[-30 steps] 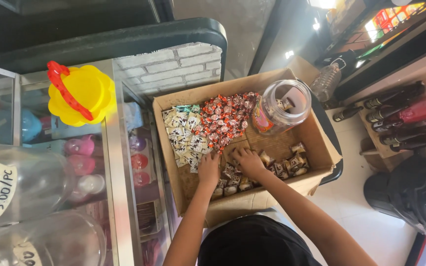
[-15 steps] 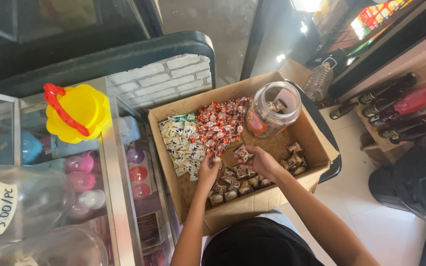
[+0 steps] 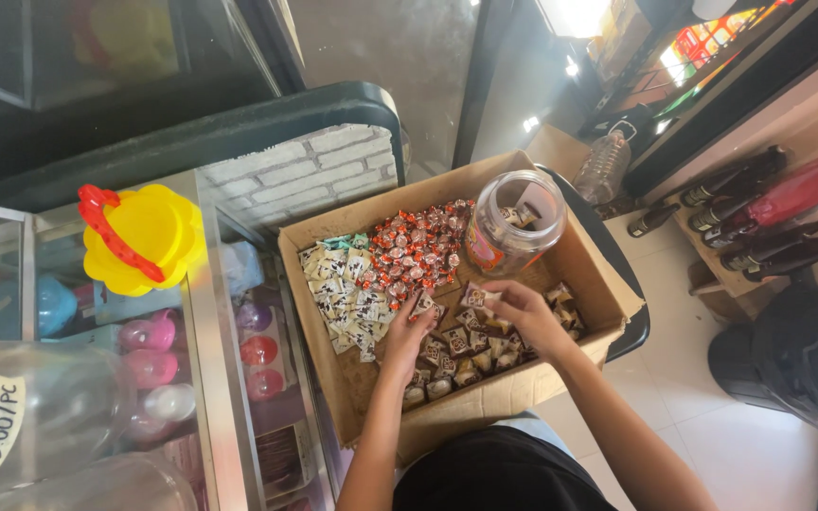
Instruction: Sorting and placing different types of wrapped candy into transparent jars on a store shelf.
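Inside the cardboard box (image 3: 352,397), right fingers (image 3: 496,295) pinch a brown candy (image 3: 473,295); left fingers (image 3: 418,312) spread.

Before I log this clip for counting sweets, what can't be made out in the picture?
Head view:
- Sweets under the left hand and right hand: the hands cover them.
- Whether the right hand grips a brown sweet: too small.
- How full the plastic jar is: glare on its wall.
- Bottom of the cardboard box: sweets and the person's dark clothing hide it.
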